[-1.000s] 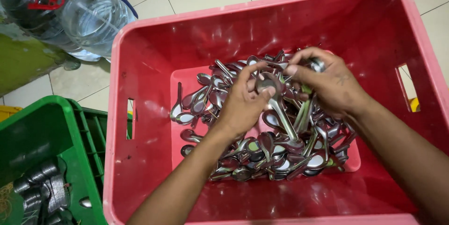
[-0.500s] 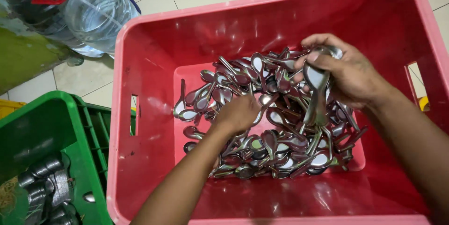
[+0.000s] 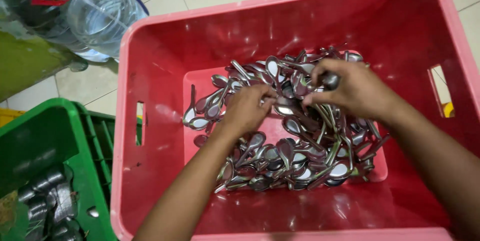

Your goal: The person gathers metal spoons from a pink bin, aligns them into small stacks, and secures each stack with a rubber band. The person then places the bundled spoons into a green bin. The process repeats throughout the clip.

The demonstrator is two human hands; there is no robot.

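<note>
Both hands meet over the spoons (image 3: 295,136) heaped in a red crate (image 3: 150,71): left hand (image 3: 247,108) curled, pinching a spoon; right hand (image 3: 352,91) gripping handles, directly above the pile.

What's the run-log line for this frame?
left hand: picking among spoons | right hand: grip shut on spoon handles | container: red crate | nearby: green crate, water bottle
</note>
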